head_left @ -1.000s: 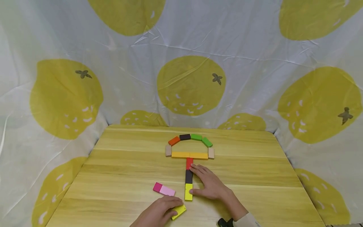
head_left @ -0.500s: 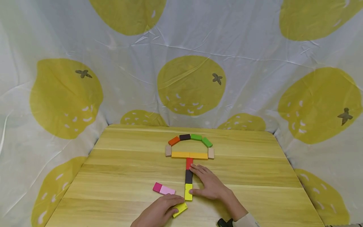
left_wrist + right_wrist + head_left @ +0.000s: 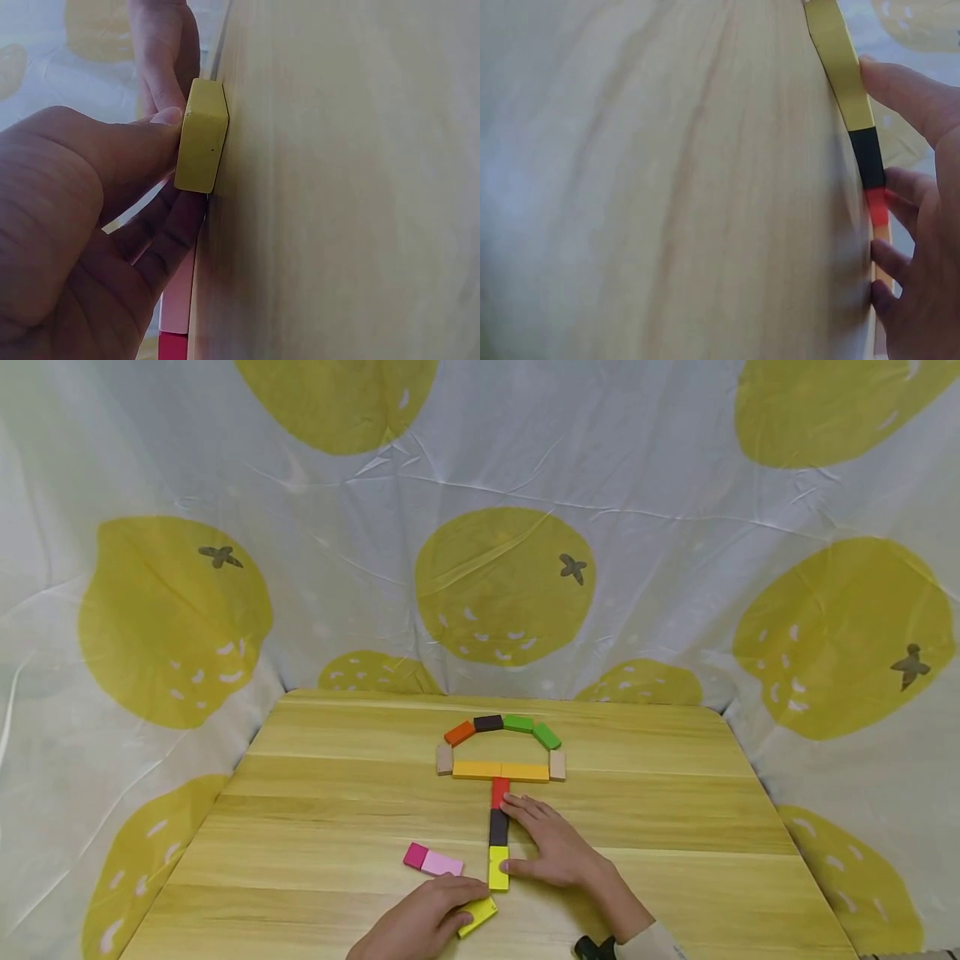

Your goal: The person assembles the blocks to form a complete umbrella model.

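My left hand (image 3: 426, 914) pinches a yellow block (image 3: 478, 917) between thumb and fingers, low over the table. In the left wrist view the same yellow block (image 3: 202, 142) shows its end face, thumb on one side and fingers beneath. A straight column runs away from me: a second yellow block (image 3: 498, 868), a black block (image 3: 498, 828) and a red block (image 3: 501, 793). The held block lies slantwise just below the column's near end. My right hand (image 3: 558, 852) rests along the column's right side, its thumb on the second yellow block and its extended fingertips by the red and black blocks.
Two orange blocks (image 3: 477, 770) form a bar across the column's far end. Above it, an arch includes an orange-red block (image 3: 460, 732), green blocks (image 3: 519, 723) and plain wooden blocks (image 3: 445, 759). A pink block (image 3: 442, 862) and a magenta block (image 3: 416, 855) lie left of the column.
My left hand has shifted the held yellow block slightly up and to the right, towards the column's near end, turning it a little. My right hand has stayed in place.
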Available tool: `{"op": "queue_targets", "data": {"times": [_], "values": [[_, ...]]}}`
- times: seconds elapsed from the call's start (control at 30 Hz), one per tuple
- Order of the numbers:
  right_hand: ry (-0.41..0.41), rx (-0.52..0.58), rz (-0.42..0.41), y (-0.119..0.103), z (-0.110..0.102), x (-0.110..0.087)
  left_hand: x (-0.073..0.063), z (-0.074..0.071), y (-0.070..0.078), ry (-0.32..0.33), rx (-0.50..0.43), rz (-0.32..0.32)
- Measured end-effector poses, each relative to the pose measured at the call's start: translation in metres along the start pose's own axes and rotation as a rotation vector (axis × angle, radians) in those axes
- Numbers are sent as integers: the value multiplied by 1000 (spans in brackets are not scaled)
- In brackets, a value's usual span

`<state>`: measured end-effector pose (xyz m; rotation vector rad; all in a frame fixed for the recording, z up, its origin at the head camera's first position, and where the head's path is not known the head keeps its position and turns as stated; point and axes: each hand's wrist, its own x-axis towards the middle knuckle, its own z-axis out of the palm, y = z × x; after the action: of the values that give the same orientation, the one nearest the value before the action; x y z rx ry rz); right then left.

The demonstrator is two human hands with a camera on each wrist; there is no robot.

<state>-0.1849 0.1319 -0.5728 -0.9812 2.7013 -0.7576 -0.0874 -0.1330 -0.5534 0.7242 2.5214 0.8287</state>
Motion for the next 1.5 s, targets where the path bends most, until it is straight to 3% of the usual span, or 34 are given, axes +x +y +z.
{"op": "queue_targets", "data": {"times": [0.67,0.93,1.5], "values": [[4,4,5,0,1,1,-2,1,4,11,-28,3],[13,-5,-2,1,2,1,-2,1,2,28,8,29],[4,0,6,0,2,0,-2,3,4,23,3,-10]]}}
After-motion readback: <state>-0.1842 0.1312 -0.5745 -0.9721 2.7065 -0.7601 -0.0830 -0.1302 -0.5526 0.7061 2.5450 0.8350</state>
